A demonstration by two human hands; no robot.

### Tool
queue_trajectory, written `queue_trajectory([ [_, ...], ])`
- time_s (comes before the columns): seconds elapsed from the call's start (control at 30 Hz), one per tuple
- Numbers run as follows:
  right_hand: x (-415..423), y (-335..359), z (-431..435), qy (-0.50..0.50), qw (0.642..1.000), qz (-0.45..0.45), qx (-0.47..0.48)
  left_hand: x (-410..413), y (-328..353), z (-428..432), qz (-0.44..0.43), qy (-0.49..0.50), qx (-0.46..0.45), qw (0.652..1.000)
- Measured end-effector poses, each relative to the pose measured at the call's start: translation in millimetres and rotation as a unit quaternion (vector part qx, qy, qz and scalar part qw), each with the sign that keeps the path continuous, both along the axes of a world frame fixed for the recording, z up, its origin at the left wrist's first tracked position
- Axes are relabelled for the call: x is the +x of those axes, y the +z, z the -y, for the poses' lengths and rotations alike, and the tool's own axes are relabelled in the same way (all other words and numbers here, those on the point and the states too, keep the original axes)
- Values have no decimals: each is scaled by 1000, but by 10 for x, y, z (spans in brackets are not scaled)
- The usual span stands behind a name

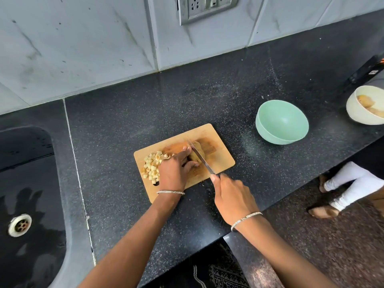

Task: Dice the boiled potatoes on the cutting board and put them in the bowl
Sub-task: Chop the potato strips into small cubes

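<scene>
2 hands work over the wooden cutting board [222, 161] in the head view. The left hand [175, 169] curls its fingers over a boiled potato [200, 150], pinning it down. The right hand [233, 197] grips the handle of a knife [202, 160], whose blade rests on the potato just right of the left fingertips. Diced pieces [152, 165] lie heaped at the left hand's outer side. The mint-green bowl [281, 123] sits well beyond the right hand; no pieces show in it. Boiled flesh is probably soft, crumbly and slippery, so a light hold on the uncut end seems wise.
</scene>
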State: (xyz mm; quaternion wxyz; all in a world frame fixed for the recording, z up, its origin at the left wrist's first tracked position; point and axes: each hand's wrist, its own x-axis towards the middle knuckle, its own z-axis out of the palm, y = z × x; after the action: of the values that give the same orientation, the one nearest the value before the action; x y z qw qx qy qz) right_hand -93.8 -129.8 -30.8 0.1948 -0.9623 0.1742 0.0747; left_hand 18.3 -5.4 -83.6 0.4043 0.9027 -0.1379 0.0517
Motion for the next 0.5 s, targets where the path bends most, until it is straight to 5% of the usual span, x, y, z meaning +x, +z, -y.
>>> queue_trajectory([
  [0.5,210,-88,-88,3,999,-32,2,19,-7,-11,28,-20,26,999],
])
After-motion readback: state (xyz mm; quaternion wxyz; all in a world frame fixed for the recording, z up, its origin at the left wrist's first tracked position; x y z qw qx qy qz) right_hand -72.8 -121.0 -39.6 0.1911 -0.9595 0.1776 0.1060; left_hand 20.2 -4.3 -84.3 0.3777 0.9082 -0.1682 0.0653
